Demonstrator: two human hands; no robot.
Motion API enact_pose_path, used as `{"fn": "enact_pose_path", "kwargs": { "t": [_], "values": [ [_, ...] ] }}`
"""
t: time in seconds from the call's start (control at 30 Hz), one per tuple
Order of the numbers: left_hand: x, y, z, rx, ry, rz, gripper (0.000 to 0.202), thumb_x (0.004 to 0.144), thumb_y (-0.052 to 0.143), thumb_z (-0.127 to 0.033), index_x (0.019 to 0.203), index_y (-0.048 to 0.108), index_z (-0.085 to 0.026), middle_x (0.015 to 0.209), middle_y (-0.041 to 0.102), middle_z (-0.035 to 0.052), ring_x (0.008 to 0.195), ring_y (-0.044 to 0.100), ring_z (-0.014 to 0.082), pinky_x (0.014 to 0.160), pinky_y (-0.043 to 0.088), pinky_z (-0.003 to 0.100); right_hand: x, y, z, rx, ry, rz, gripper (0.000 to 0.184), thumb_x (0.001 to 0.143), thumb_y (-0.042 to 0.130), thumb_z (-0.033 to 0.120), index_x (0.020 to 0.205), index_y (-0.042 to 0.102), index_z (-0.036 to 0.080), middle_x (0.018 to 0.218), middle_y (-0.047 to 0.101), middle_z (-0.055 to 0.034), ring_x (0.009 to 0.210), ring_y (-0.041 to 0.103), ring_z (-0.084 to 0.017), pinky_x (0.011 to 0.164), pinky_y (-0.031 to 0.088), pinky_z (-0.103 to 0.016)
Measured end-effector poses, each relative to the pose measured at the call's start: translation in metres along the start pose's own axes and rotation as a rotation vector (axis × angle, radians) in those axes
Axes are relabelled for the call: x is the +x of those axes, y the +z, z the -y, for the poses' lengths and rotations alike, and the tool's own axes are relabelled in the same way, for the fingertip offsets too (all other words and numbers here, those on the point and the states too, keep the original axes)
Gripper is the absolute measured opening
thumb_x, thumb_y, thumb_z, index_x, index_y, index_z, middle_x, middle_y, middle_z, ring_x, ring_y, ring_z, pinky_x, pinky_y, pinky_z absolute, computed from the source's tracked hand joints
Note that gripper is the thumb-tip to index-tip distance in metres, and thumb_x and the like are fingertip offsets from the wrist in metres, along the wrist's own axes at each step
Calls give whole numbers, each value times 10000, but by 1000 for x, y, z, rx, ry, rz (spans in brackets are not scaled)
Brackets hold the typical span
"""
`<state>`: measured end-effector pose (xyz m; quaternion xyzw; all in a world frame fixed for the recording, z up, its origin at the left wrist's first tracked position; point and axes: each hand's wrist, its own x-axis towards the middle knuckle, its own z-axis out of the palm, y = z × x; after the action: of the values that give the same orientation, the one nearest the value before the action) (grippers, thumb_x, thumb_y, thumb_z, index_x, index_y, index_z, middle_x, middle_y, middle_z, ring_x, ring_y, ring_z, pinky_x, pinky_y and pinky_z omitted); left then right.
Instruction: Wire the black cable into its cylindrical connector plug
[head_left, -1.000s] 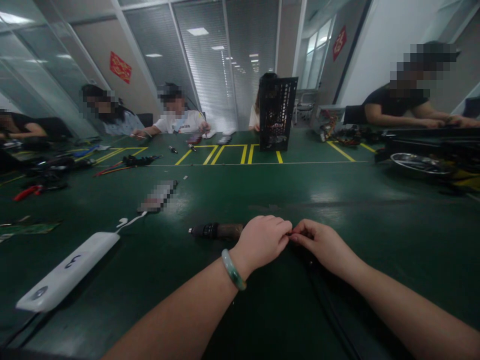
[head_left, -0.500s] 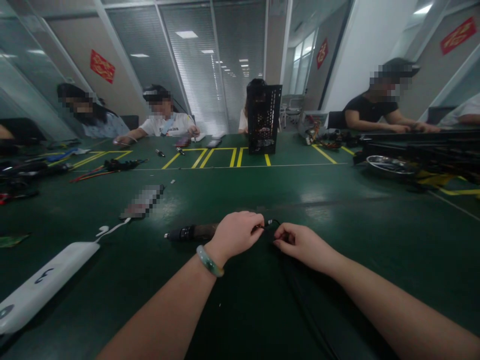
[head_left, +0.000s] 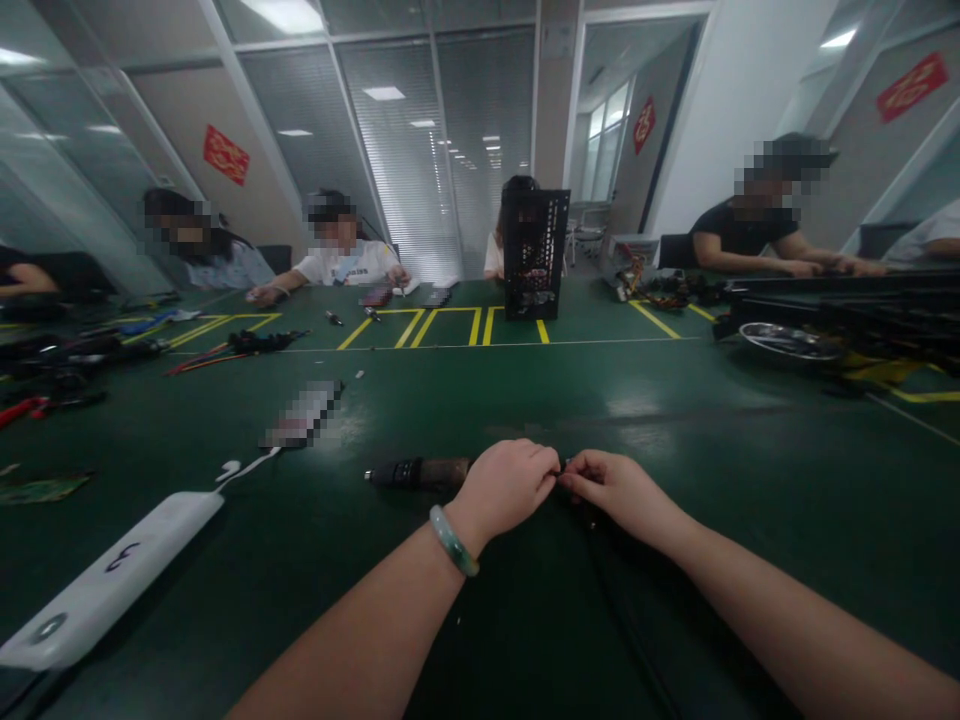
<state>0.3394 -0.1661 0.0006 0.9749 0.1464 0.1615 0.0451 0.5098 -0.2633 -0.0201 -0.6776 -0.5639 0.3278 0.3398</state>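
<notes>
Both hands closed: left hand and right hand nearly touching, pinching small dark cable end between them. Thin black cable trails from it down matte-dark bench toward me. Nothing visibly joined to end yet. Just beside left hand, cylindrical tool, knurled black collar, brown body, lies on glossy green bench mat. Smooth jade bangle on left wrist. Farther left, white power strip.
</notes>
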Motion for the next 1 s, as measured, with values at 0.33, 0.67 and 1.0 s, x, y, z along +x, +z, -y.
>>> {"fn": "enact_pose_path", "kwargs": {
  "t": [0.33, 0.67, 1.0],
  "values": [
    [-1, -3, 1, -31, 23, 13, 51, 890, 557, -204, 925, 593, -193, 890, 628, 13, 863, 582, 172, 806, 443, 322, -5, 3, 1, -37, -8, -49, 179, 855, 581, 371, 882, 658, 211, 731, 670, 13, 620, 599, -131, 519, 403, -201],
    [-4, -5, 0, -29, 36, 24, 57, 879, 581, -228, 924, 599, -200, 886, 629, 15, 862, 585, 177, 794, 435, 316, -6, 4, 0, -80, -54, -68, 189, 855, 574, 372, 856, 672, 211, 718, 677, 10, 619, 593, -136, 531, 391, -214],
    [-6, -6, 6, 20, 11, 36, 57, 879, 573, -246, 922, 590, -212, 873, 619, 9, 852, 582, 177, 772, 433, 306, 2, 11, -2, -77, -101, -100, 185, 856, 564, 345, 856, 675, 197, 721, 683, 5, 613, 595, -132, 538, 400, -208]
  ]
}}
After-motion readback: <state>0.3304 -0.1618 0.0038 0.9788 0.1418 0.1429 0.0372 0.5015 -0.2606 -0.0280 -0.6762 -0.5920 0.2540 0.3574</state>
